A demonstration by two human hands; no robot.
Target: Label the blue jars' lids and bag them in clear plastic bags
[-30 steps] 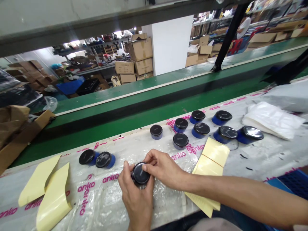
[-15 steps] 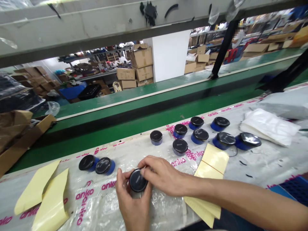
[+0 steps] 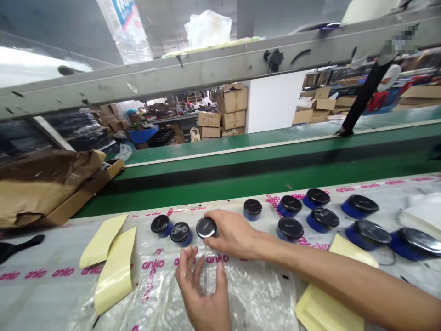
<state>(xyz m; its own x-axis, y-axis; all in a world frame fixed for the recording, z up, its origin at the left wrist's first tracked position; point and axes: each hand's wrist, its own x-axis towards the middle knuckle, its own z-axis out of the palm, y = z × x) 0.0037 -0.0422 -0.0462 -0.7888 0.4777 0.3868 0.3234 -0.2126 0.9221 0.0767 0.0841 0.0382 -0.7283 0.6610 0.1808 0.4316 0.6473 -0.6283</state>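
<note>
The round boxes (image 3: 206, 227) have shiny black tops and blue bottoms. The clear plastic sheet (image 3: 255, 294) has pink words, the paper (image 3: 115, 271) is pale yellow, and the belt (image 3: 275, 172) above is green.

Pink "anko" print on plastic sheeting (image 3: 153, 265)

Bright, even overhead light fills the scene; glare glints off a round black lid (image 3: 206, 227) and the plastic sheet (image 3: 255, 289) below it. Wide-angle distortion bends the edges, and a pixelated patch (image 3: 401, 40) blurs high to its right.
</note>
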